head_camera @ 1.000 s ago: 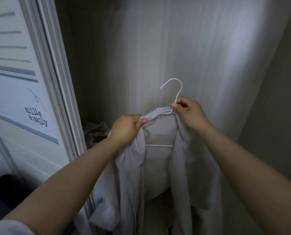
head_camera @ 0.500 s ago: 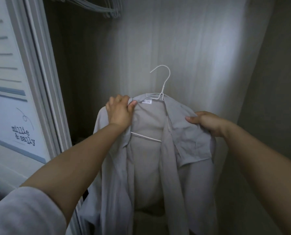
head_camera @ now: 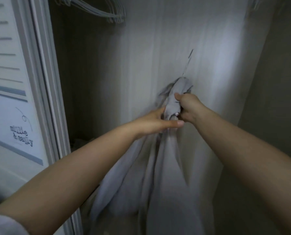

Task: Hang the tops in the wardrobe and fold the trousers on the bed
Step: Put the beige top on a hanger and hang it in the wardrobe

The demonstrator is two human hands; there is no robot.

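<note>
Hanging in the open wardrobe point(head_camera: 158, 48), the pale grey top point(head_camera: 141, 175) has changed since half a second ago: then it spread wide and flat across its white wire hanger, front open, with one hand on each shoulder; now it is gathered into one narrow bunch and falls in long soft folds toward six o'clock. Both hands have come together at the middle of the view. The right hand point(head_camera: 188, 107) grips the bunched collar, fingers curled tight round the cloth, which rises out of the fist toward twelve o'clock. The left hand point(head_camera: 156, 122) lies just at eight o'clock of it, thumb straight and pointing to three o'clock, fingers reaching into the cloth; whether they pinch it cannot be told. The hanger hook point(head_camera: 188, 64), earlier a full curve, now shows only as a thin blurred streak at twelve o'clock of the bunch. Empty hangers point(head_camera: 105, 12) hang at eleven o'clock.
</note>
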